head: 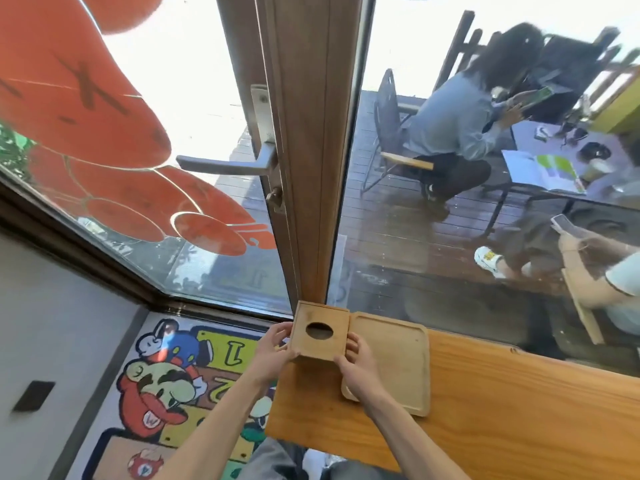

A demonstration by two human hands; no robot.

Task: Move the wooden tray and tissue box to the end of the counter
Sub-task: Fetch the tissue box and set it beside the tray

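Note:
A square wooden tissue box (320, 330) with an oval hole in its top sits at the left end of the wooden counter (502, 410), close to the window frame. My left hand (275, 348) grips its left side and my right hand (356, 367) grips its right side. Directly to the right lies a flat wooden tray (394, 362) with rounded corners, lengthwise on the counter; my right hand covers part of its left edge. Whether the box's base rests on the counter or is slightly lifted I cannot tell.
A wooden door post (311, 168) with a metal handle (225, 164) rises behind the box. A colourful cartoon mat (173, 375) lies on the floor left of the counter. Behind the glass, people sit at a table (540, 161) on a deck.

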